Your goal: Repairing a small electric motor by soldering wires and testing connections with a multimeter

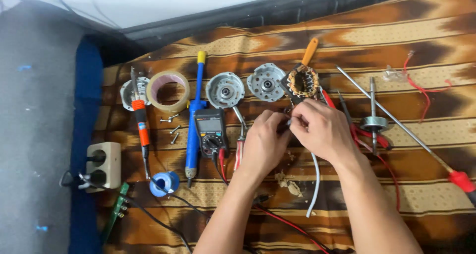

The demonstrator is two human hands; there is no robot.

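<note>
A brown patterned cloth point(396, 35) carried everything. Left of the multimeter point(211, 132) lay a blue desoldering pump point(195, 120), tape roll point(170, 91) and soldering iron point(140, 120) (orange-banded); right of it, two round motor covers point(246, 86).

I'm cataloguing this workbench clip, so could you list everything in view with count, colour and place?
Soldering iron: 1, orange-black, left.
Tape roll: 1, tan, upper left.
Desoldering pump: 1, blue, left of centre.
Multimeter: 1, black, centre.
Motor end caps: 2, silver, top centre.
Stator: 1, copper windings, above hands.
Rotor shaft: 1, grey, right.
Solder spool: 1, blue, lower left.
Power socket: 1, beige, far left.
Screws: several, silver, below tape.
Left hand: centre.
Right hand: centre, fingertips meeting the left's.
</note>
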